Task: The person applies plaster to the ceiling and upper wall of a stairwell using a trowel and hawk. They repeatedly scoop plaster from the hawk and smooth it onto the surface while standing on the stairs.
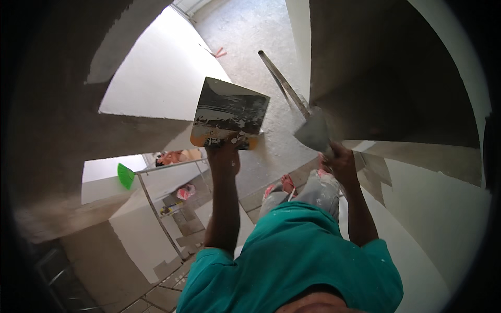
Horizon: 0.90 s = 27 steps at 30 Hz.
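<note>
Two hands raised: left hand [224, 159] fingers clamp plaster hawk [229, 113]; right hand [342, 163] fingers grip trowel [313, 130].

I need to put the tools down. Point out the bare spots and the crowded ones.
Bare: the pale concrete floor between the white wall panel and the grey plastered wall. Crowded: the tiled landing beside the metal railing, littered with small items. Left hand grips the wide plaster-smeared trowel; right hand the narrow putty knife.
</note>
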{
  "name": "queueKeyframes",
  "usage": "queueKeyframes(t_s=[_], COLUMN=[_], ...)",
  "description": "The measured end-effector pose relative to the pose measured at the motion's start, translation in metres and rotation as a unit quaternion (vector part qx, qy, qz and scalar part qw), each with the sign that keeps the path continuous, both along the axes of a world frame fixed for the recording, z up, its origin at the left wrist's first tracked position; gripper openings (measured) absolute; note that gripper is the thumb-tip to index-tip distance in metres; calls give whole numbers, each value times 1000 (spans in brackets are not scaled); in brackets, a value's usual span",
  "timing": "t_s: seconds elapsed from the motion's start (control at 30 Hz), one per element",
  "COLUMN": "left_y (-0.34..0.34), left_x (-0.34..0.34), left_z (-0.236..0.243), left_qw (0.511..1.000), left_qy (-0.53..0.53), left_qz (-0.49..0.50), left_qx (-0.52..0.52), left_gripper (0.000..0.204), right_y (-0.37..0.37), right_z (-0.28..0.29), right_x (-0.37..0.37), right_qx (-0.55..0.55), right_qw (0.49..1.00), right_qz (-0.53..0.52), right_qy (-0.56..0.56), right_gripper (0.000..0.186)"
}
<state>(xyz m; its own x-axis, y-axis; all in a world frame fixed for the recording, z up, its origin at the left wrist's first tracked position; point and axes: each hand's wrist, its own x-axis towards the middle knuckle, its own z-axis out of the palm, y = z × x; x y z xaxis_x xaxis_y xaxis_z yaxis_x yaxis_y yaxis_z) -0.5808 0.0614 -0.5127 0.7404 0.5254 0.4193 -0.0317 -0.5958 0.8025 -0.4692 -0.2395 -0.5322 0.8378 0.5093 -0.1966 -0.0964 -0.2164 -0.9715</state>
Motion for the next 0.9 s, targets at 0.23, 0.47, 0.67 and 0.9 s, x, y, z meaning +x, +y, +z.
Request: queueKeyframes(t_s=[0.23, 0.47, 0.67, 0.9], left_y=[-64, -55, -75, -141], left_x=[-25, -15, 18, 85], left_z=[34, 44, -12, -41], left_qw=[837, 983, 883, 822], left_qy=[-77, 123, 414, 379], left_qz=[-12, -138, -179, -393], left_qx=[-541, 1, 130, 163], left_gripper=[37, 44, 35, 29], right_y=[36, 27, 14, -17], right_z=[35, 37, 27, 12], right_x=[-3, 2, -7, 5], right_qx=[58, -14, 57, -49], right_qw=[996, 988, 985, 982], right_qz=[52, 61, -18, -41], right_qy=[-42, -142, -163, -177], right_gripper=[29, 30, 43, 45])
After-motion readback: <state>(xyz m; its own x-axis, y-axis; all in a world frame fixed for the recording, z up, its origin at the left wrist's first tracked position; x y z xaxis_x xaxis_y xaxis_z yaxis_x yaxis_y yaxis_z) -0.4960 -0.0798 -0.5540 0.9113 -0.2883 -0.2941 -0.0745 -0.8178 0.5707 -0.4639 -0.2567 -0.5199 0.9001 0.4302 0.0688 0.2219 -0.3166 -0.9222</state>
